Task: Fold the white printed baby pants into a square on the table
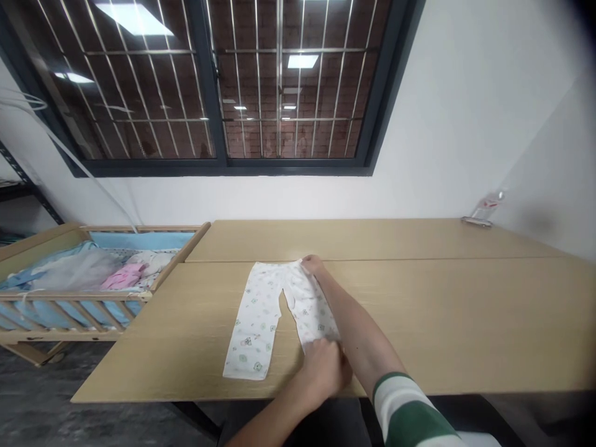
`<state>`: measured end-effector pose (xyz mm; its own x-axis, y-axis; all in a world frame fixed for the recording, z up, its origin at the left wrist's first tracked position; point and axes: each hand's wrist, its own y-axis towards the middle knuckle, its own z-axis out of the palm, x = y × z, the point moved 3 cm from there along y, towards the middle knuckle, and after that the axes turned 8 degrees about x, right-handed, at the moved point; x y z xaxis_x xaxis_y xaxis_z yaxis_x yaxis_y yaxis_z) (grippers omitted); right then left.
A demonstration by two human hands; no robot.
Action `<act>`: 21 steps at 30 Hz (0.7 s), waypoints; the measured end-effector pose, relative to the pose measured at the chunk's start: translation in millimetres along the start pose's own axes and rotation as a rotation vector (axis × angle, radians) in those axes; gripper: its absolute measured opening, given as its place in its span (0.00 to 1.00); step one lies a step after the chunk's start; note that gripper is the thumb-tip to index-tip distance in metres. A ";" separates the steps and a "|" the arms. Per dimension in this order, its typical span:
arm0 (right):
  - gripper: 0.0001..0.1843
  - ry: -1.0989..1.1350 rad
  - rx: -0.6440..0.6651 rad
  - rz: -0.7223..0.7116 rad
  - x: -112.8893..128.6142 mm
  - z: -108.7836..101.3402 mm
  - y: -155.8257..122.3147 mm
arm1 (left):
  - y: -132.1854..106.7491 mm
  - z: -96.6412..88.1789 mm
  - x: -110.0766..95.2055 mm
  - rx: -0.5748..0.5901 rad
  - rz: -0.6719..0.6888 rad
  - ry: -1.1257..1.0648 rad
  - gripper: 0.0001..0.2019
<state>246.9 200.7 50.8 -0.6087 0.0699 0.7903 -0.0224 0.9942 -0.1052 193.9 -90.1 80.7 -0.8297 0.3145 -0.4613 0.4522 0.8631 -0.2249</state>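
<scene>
A pair of small white baby pants (pixel 254 329) with a green and grey print lies flat on the wooden table, waistband away from me and legs toward me. My right hand (pixel 313 265) reaches to the far right corner of the waistband and pinches it. Nearer to me, my left hand (pixel 326 366) is closed on the lower end of the right-hand leg, covering its hem. My right forearm passes over that leg's outer edge. The left-hand leg lies spread out, touched by neither hand.
The wooden table (pixel 447 323) reaches to the wall. A clear plastic bottle (pixel 487 206) and a flat dark-edged object (pixel 475 221) are at its far right. To the left stands a wooden crib (pixel 93 335) holding blue bedding and a pink cloth (pixel 125 276). A barred window (pixel 223 164) is above.
</scene>
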 end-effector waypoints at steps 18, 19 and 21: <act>0.18 0.079 0.165 -0.124 107.4 77.2 -12.3 | -146.0 -26.5 153.3 -0.385 -0.196 -0.847 0.29; 0.17 0.062 0.153 -0.126 110.2 85.2 -12.4 | -148.6 -25.2 160.2 -0.392 -0.208 -0.832 0.29; 0.15 0.026 0.122 -0.130 114.9 99.5 -11.6 | -152.7 -22.7 172.3 -0.430 -0.238 -0.785 0.28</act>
<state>98.2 189.1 82.8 -0.5735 -0.0551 0.8173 -0.1965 0.9779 -0.0719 -25.5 -158.7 55.0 -0.3547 -0.1120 -0.9282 0.0083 0.9924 -0.1229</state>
